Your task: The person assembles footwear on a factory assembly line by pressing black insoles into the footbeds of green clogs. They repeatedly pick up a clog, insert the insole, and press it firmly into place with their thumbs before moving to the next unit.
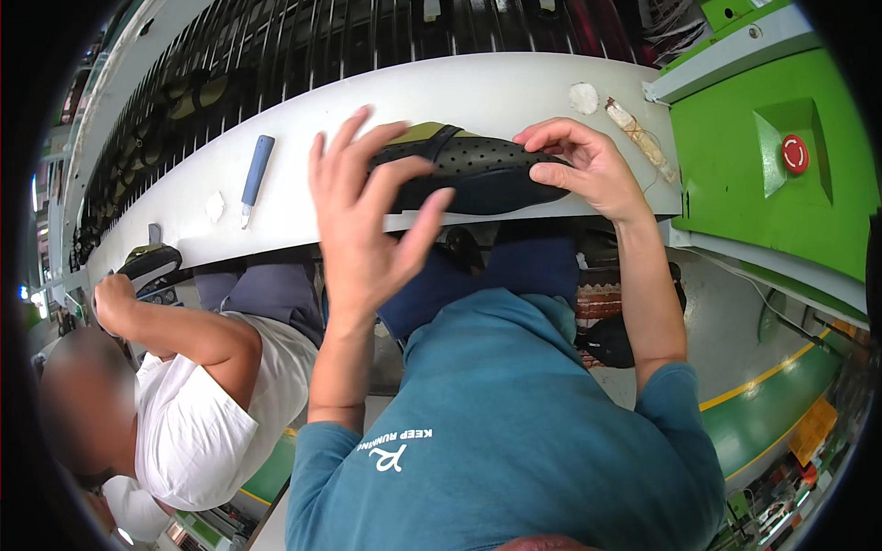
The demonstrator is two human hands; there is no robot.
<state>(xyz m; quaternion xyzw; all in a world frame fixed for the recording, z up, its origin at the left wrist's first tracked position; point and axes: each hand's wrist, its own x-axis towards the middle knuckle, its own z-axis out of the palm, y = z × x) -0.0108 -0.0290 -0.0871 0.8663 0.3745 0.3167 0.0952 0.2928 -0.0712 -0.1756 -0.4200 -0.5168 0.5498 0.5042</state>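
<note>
A black shoe (491, 179) with a perforated upper, a strap and an olive-green lining lies on its side along the white tabletop (441, 83), toe toward the right. At the toe end my right hand (588, 172) is closed, thumb and fingers pinching the tip. My left hand (360, 216) hovers over the heel end with its fingers spread and holds nothing. It hides part of the heel; whether its fingertips touch the shoe cannot be made out.
A blue-handled tool (258, 170), a white wad (582, 97) and a stick wrapped in pale material (640, 140) lie on the table. Dark rollers (367, 32) line the far side. A green machine (744, 101) with a red button stands right; a co-worker (207, 413) handles another shoe at left.
</note>
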